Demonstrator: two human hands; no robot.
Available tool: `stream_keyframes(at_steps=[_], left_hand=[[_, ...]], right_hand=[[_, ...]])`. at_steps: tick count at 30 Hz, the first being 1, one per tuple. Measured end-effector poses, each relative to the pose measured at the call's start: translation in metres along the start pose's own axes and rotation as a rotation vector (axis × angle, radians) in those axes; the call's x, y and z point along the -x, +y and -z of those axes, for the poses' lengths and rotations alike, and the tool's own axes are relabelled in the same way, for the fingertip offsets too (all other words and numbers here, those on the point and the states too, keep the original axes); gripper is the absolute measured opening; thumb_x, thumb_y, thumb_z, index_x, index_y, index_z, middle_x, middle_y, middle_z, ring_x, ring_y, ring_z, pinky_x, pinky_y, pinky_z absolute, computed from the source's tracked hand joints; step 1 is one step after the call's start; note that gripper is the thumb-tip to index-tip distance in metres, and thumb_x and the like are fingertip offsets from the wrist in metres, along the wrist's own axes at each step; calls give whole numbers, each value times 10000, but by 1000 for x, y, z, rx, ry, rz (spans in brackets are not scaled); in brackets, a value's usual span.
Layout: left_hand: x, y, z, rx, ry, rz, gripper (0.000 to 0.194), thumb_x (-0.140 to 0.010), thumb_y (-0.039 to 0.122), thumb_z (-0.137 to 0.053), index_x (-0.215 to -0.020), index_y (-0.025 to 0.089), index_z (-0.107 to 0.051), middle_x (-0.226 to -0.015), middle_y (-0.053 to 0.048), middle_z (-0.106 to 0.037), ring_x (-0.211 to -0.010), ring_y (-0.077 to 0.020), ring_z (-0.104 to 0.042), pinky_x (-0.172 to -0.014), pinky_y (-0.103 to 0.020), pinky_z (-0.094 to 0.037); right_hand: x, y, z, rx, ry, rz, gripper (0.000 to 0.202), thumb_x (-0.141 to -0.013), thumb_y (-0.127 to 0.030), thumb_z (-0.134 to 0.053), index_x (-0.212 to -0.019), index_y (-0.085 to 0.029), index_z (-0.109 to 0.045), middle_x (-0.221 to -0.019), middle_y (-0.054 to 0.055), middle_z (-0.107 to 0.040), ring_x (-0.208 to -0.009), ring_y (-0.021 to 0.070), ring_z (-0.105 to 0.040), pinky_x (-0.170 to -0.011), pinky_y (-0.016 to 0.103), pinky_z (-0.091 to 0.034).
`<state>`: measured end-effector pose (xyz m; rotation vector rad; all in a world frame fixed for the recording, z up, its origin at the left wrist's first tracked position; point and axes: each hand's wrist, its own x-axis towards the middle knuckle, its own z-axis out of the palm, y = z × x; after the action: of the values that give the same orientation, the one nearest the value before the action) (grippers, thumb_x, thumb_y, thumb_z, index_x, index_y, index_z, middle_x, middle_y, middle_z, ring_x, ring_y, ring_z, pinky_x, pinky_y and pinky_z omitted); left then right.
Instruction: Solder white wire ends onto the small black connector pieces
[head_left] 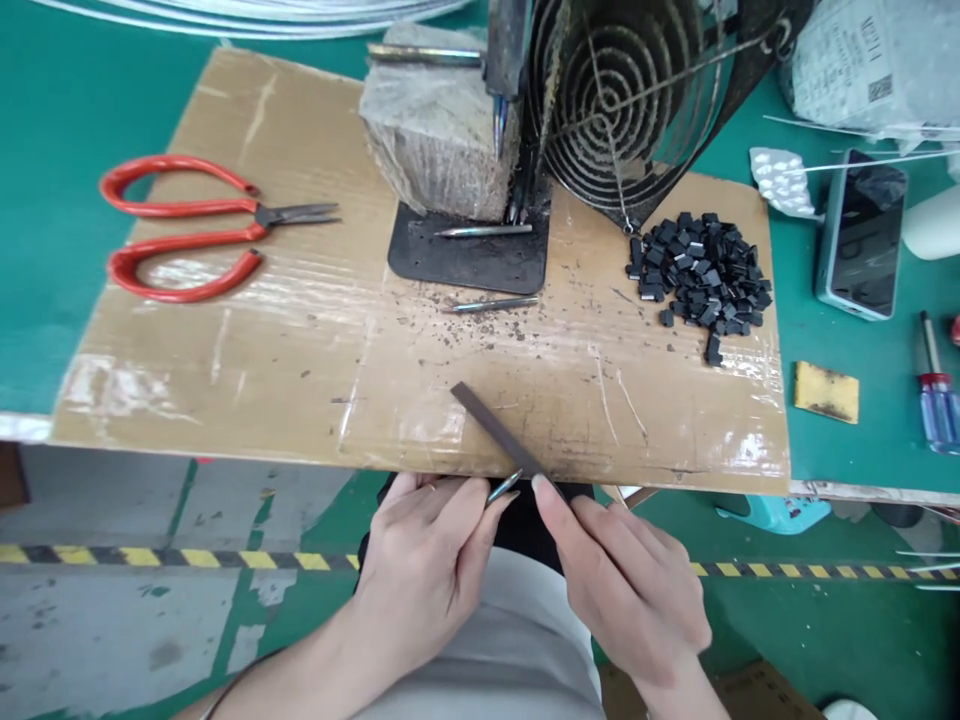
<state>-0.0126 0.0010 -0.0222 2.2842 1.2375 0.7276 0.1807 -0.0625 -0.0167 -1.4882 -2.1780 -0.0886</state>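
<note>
**Slender metal tip [504, 488] held against or just beside a flat file [491, 425]**

The tip is silvery with a bluish sheen, smooth and round, tapering to a point. It sits at the front edge of the cardboard [247, 400], the left hand [427, 550] pinching it between its fingers. The file, straight, matte and dark grey-brown, slants over the cardboard, gripped by the fingers of the right hand [637, 570]. Whether tip and file touch is unclear.
</note>
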Motion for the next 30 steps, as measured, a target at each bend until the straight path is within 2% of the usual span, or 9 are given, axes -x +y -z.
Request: stream_keyframes(at_steps=[6, 11, 16, 21, 27, 30], left_hand=[[2, 0, 1, -91, 1, -33, 344, -1053, 106, -448, -748, 250, -380, -566, 67, -455, -478, -164, -407, -622, -334, -305], [1, 0, 1, -59, -4, -25, 335, -1049, 98, -454, -753, 247, -400, -580, 63, -473, -488, -163, -431, -641, -323, -337], [1, 0, 1, -71, 1, -24, 337, -1050, 97, -443, -756, 251, -383, -567, 68, -469, -477, -165, -424, -634, -324, -333], [2, 0, 0, -83, 9, -29, 332, -1043, 93, -457, -757, 250, -392, -580, 63, -482, -483, -163, -431, -625, -322, -328], [2, 0, 0, -80, 5, -21, 343, -1037, 91, -464, -740, 245, -386, -568, 67, -463, -484, -156, -422, -616, -327, -314], [2, 0, -1, -42, 5, -12, 328, -1020, 76, -473, -744, 239, -400, -572, 71, -451, -487, -147, -402, -609, -323, -316]], right_hand=[[-6, -3, 7, 12, -10, -49, 286, -1013, -30, -556, -1107, -163, -791, -810, -1, -786, -654, 107, -667, -663, 280, -519], [-11, -1, 1, -23, 27, -14, 319, -994, -39, -569, -1216, -146, -771, -875, 13, -791, -694, 113, -679, -666, 273, -519], [-7, -4, 7, 4, 17, -51, 284, -1015, -28, -552, -1099, -157, -790, -799, -1, -781, -647, 107, -652, -673, 282, -502], [-12, -4, 3, -12, 10, -26, 293, -994, -43, -591, -1199, -141, -776, -862, 10, -793, -694, 116, -672, -692, 280, -517], [-8, -5, 8, 1, 22, -65, 275, -991, -18, -574, -1082, -149, -799, -801, 4, -786, -631, 111, -654, -666, 292, -503], [-8, -3, 5, -17, 15, -44, 300, -984, -13, -570, -1148, -136, -788, -824, 10, -786, -642, 115, -659, -643, 290, -508]])
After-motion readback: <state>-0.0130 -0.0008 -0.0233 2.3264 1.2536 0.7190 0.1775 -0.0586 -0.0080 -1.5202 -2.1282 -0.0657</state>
